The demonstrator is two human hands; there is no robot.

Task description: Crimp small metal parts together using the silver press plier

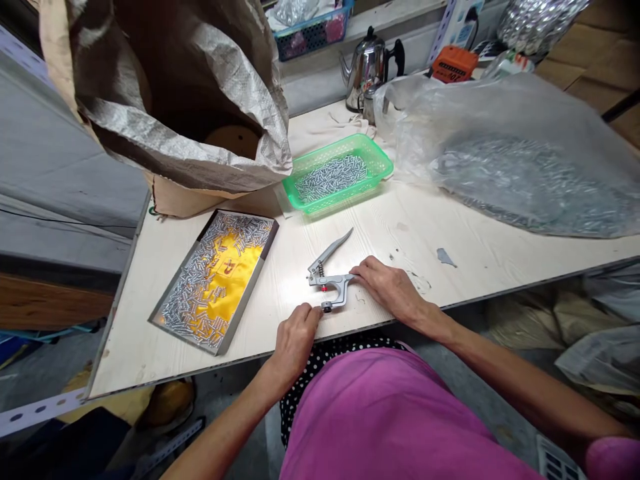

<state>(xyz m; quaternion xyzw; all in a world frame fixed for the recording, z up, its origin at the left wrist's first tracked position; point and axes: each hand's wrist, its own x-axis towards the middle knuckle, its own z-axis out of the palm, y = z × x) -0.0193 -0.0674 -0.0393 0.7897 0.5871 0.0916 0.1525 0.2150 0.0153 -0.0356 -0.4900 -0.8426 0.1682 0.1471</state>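
Observation:
A grey metal hand press tool (331, 277) with a long lever lies on the pale wooden table (450, 233) near its front edge. My right hand (387, 285) rests on the table with its fingers curled against the tool's right end. My left hand (296, 337) sits at the table's edge, fingers pinched together right at the tool's lower jaw; whether a small part is between them I cannot make out.
A shallow grey box (173, 293) with yellow lining and several small metal pieces lies left. A green basket (383, 159) of similar pieces stands behind. A clear plastic bag (525, 160) of parts fills the right; a large sack (200, 87), a kettle (367, 67) at the back.

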